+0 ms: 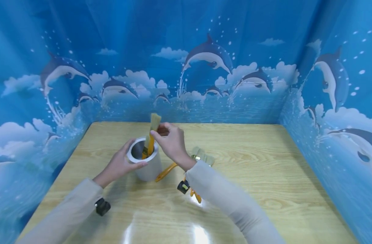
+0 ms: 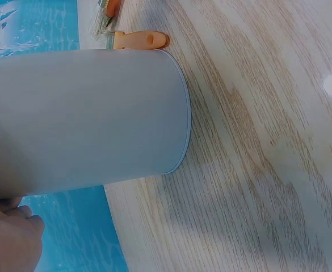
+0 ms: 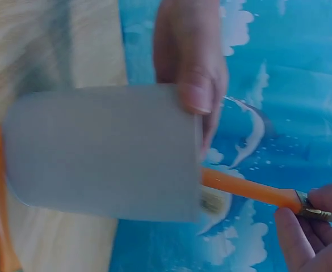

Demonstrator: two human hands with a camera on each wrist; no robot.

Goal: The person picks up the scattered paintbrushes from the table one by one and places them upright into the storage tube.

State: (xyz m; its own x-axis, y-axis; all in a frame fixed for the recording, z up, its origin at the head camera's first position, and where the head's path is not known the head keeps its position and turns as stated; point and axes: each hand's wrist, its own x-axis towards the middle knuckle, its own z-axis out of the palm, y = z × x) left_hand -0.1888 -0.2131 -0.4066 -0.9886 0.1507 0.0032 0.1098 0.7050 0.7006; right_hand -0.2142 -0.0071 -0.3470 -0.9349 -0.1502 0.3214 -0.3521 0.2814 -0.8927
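Observation:
My left hand [image 1: 120, 166] grips a light grey cylindrical container [image 1: 150, 170] near its white rim, thumb across the front. The container stands upright on the table; in the left wrist view its wall [image 2: 92, 119] fills much of the picture. Over its opening, my right hand [image 1: 173, 140] pinches a paintbrush [image 1: 155, 120], bristles up. In the right wrist view the fingers hold it at the metal band, and its orange handle [image 3: 248, 188] reaches down into the container. Pale bristles of another paintbrush [image 3: 213, 203] show at the rim.
Beside the container lies a paintbrush with an orange handle [image 1: 166, 172]. More paintbrushes lie partly hidden under my right forearm, with bristles [image 1: 208, 158] beyond it and handle ends [image 1: 198, 197] nearer me. Blue dolphin-print curtains [image 1: 186, 81] border the wooden table [image 1: 265, 176].

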